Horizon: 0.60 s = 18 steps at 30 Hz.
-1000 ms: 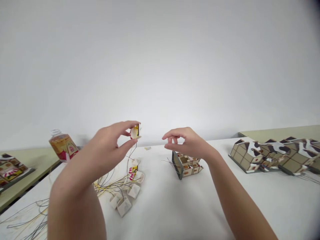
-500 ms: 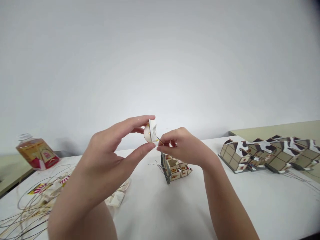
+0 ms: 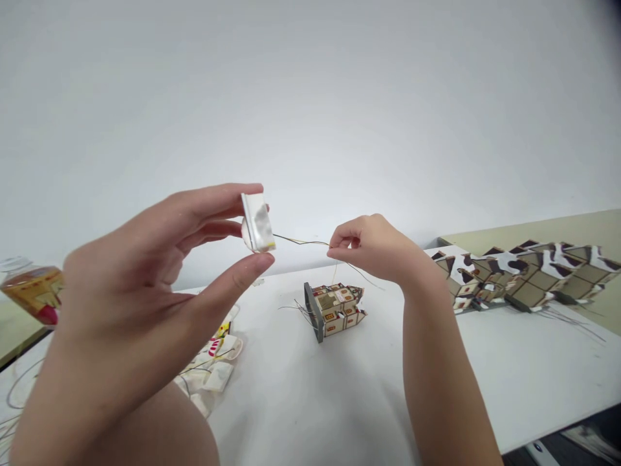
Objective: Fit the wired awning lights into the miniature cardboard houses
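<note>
My left hand [image 3: 160, 252] pinches a small white piece [image 3: 258, 222] between thumb and fingertips; it has a flat pale face and a rounded back. Thin dark wires [image 3: 298, 242] run from it across to my right hand [image 3: 371, 249], whose fingertips are closed on them. The loose wire ends trail past my right fingers, down and to the right. Below and between the hands, a miniature house [image 3: 337, 310] lies on its side on the white table, its grey base facing left with thin wires sticking out.
More miniature houses with white-patched roofs [image 3: 526, 278] lie in a row at the right. On the left, partly behind my arm, are several white pieces [image 3: 219, 375] with tangled wires. A bottle of amber liquid [image 3: 33, 291] stands at the far left. A pale wall [image 3: 310, 116] rises behind the table.
My left hand has moved left and up with the white piece, turning its flat face more toward me. My right hand has moved right and up, and the wires now stretch between them.
</note>
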Motion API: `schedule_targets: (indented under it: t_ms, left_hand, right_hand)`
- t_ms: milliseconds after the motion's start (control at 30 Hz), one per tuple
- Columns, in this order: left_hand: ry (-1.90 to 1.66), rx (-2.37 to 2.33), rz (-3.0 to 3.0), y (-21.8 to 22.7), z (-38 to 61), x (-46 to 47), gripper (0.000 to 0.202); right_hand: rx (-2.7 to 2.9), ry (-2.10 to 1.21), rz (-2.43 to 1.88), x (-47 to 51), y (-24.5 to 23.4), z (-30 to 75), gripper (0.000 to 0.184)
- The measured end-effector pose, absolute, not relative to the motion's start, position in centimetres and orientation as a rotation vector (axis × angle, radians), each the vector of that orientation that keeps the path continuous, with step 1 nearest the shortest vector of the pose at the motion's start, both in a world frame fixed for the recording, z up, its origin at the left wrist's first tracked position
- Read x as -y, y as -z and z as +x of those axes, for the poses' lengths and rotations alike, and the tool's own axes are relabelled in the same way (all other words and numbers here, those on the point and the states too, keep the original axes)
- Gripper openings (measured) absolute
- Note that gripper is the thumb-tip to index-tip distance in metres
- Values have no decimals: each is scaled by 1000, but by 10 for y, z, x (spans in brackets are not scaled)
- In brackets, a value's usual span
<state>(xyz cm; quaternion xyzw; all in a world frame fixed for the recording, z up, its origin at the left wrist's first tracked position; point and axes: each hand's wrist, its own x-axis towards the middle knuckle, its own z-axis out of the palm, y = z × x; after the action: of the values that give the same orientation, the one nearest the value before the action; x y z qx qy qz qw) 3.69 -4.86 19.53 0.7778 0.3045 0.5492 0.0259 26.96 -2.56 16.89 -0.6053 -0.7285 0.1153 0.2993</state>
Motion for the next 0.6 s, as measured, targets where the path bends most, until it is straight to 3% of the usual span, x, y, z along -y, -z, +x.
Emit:
schedule_targets:
  t_ms: [367, 600]
  left_hand:
    - [-1674, -1027, 2419, -196, 33, 48, 41]
    - [-1612, -1084, 2336, -199, 33, 51, 44]
  right_hand:
    - [1906, -408, -1870, -5, -154, 285, 5]
    - [1934, -507, -1823, -12, -149, 289, 6]
